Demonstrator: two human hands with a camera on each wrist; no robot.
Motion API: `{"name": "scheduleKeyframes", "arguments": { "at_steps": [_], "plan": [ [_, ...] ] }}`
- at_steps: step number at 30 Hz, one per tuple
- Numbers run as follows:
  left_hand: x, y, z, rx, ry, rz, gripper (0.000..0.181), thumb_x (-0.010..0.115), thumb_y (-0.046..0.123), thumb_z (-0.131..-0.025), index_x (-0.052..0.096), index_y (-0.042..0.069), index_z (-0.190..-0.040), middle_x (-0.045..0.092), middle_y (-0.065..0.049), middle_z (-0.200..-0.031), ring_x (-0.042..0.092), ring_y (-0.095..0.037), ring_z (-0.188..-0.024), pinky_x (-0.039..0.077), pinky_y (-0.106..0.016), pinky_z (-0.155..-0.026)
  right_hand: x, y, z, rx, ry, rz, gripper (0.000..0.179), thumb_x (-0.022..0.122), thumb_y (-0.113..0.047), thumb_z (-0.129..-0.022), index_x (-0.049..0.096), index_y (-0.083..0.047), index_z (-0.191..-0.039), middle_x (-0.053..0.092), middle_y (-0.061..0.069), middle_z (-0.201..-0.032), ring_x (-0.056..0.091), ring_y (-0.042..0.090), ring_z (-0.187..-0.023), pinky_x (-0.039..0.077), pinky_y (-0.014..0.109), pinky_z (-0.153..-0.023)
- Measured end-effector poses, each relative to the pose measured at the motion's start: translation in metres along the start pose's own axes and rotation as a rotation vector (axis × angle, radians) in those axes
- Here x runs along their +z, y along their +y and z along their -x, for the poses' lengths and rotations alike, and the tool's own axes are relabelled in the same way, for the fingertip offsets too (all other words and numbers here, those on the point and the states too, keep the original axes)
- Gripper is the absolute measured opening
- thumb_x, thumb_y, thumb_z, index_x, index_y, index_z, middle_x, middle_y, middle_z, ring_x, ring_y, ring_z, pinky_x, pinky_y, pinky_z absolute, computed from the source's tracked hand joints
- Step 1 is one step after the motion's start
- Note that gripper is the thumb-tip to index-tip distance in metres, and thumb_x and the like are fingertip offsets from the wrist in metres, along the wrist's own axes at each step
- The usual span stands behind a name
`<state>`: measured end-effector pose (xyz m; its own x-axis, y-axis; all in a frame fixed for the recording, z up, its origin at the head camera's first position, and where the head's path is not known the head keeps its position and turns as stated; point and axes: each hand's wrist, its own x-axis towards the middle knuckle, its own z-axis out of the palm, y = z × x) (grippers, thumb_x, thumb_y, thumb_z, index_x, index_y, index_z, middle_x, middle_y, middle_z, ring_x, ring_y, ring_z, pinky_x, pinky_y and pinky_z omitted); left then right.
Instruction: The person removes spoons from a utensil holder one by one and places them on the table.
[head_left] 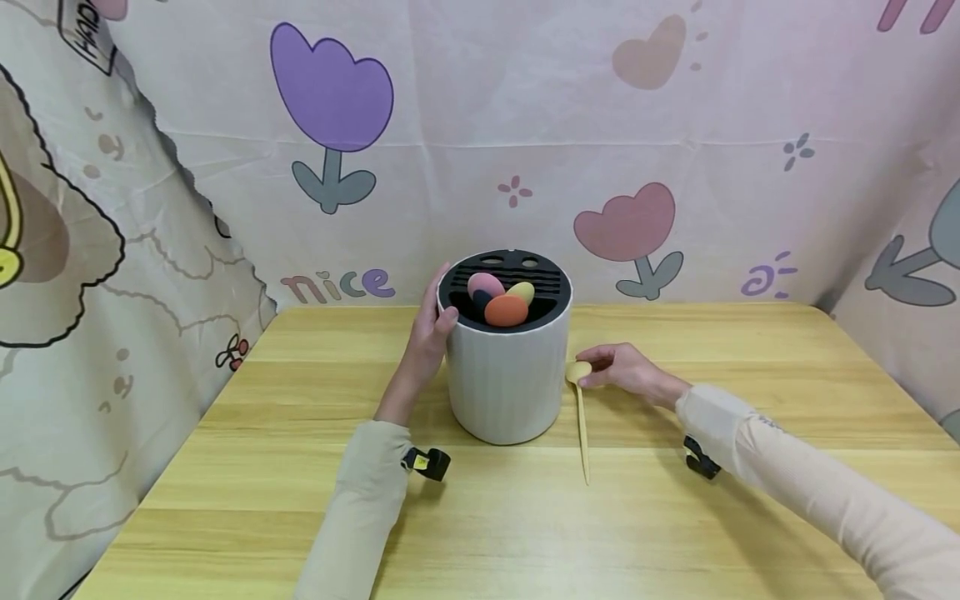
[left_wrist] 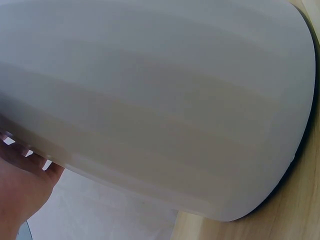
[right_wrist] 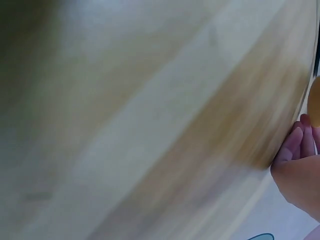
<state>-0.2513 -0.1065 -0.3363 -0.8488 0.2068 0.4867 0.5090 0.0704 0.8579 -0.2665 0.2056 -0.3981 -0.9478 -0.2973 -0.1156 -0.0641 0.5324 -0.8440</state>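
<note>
A white ribbed utensil holder [head_left: 504,392] with a black slotted top [head_left: 551,287] stands upright on the table. My left hand [head_left: 432,337] holds its left side near the rim, thumb at the front edge and fingers reaching round behind. Up close, the left wrist view shows that hand [left_wrist: 25,185] against the holder's wall [left_wrist: 165,105]. My right hand [head_left: 621,369] pinches a pale yellow spoon [head_left: 582,433] by its bowl end, just right of the holder, handle pointing down toward the table's front. At the right wrist view's edge, fingers [right_wrist: 292,145] sit beside the spoon's bowl [right_wrist: 314,102].
In the top's large opening sit several egg-shaped pieces: pink [head_left: 486,284], dark blue [head_left: 482,301], yellow [head_left: 522,292] and orange [head_left: 506,311]. The wood-grain table [head_left: 247,500] ends at a printed cloth [head_left: 465,100] behind; more cloth hangs at both sides.
</note>
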Motion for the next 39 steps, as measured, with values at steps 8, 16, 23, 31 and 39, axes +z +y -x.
{"name": "scheduleKeyframes", "arguments": {
  "at_steps": [8, 16, 23, 31, 39],
  "plan": [
    [0.001, 0.000, 0.000, -0.002, -0.002, 0.003, 0.093, 0.044, 0.063, -0.085, 0.018, 0.005, -0.153, 0.020, -0.013, -0.158, 0.023, -0.027, -0.142, 0.022, -0.053, -0.112, 0.002, 0.001, 0.000, -0.026, 0.000, -0.001, 0.055, 0.077, -0.009, -0.080, 0.056, 0.009, -0.128, 0.060, 0.020, -0.123, 0.053, 0.027, -0.105, 0.045, 0.031, -0.088],
    [0.001, 0.000, -0.001, 0.002, 0.001, -0.004, 0.106, 0.045, 0.077, -0.080, 0.018, 0.005, -0.153, 0.020, -0.014, -0.158, 0.023, -0.028, -0.142, 0.021, -0.054, -0.112, 0.000, -0.001, 0.000, -0.025, -0.015, -0.027, 0.056, 0.076, -0.005, -0.081, 0.053, 0.010, -0.130, 0.058, 0.022, -0.128, 0.052, 0.033, -0.116, 0.042, 0.043, -0.101],
    [0.001, 0.000, 0.000, -0.002, 0.000, -0.010, 0.107, 0.044, 0.078, -0.079, 0.018, 0.005, -0.153, 0.019, -0.013, -0.158, 0.022, -0.028, -0.142, 0.021, -0.054, -0.112, -0.009, -0.003, 0.000, -0.004, -0.091, -0.082, 0.065, 0.075, -0.008, -0.082, 0.045, 0.010, -0.137, 0.051, 0.024, -0.135, 0.047, 0.036, -0.124, 0.040, 0.041, -0.104],
    [0.001, 0.000, 0.002, -0.004, -0.009, 0.004, 0.104, 0.044, 0.075, -0.081, 0.017, 0.006, -0.154, 0.018, -0.012, -0.158, 0.021, -0.027, -0.142, 0.021, -0.054, -0.112, -0.034, -0.011, 0.005, -0.042, -0.104, -0.460, 0.061, 0.056, -0.007, -0.096, 0.027, 0.010, -0.146, 0.032, 0.028, -0.149, 0.039, 0.033, -0.132, 0.033, 0.046, -0.108],
    [0.001, 0.000, 0.001, -0.024, 0.001, -0.004, 0.093, 0.044, 0.063, -0.085, 0.017, 0.008, -0.154, 0.019, -0.010, -0.158, 0.022, -0.025, -0.142, 0.022, -0.053, -0.112, -0.039, -0.025, 0.020, -0.147, -0.010, -0.440, 0.057, 0.057, -0.022, -0.098, 0.036, 0.007, -0.143, 0.052, 0.014, -0.138, 0.054, 0.008, -0.115, 0.040, 0.039, -0.103]
  ]
}}
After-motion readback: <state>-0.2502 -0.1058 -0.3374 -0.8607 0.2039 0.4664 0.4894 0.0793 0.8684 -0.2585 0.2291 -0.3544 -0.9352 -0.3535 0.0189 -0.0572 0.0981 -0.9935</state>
